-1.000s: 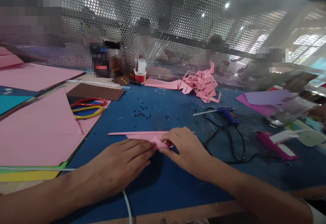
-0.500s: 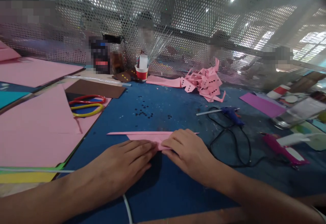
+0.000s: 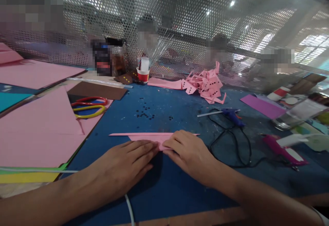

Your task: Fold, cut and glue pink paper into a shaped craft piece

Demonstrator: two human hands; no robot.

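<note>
A folded piece of pink paper [image 3: 146, 138] lies on the blue table in front of me, with a narrow pink strip along its far edge. My left hand [image 3: 131, 164] lies palm down over the paper's near left part, fingers stretched out and fingertips pressing on it. My right hand [image 3: 189, 155] is closed on the paper's near edge, thumb and fingers pinching it close beside the left fingertips. Both hands hide much of the sheet.
Pink sheets [image 3: 38, 126] and scissors [image 3: 89, 111] lie left. Tiny black pieces [image 3: 145, 114] are scattered beyond the paper. Behind are a paper cup [image 3: 143, 75] and pink cutouts [image 3: 205, 83]. Right are a blue glue gun [image 3: 232, 116], its cord, and a magenta glue gun [image 3: 282, 149].
The hands and the pink paper hold nearly the same position. The view has shifted slightly; the right hand's grip looks unchanged.
</note>
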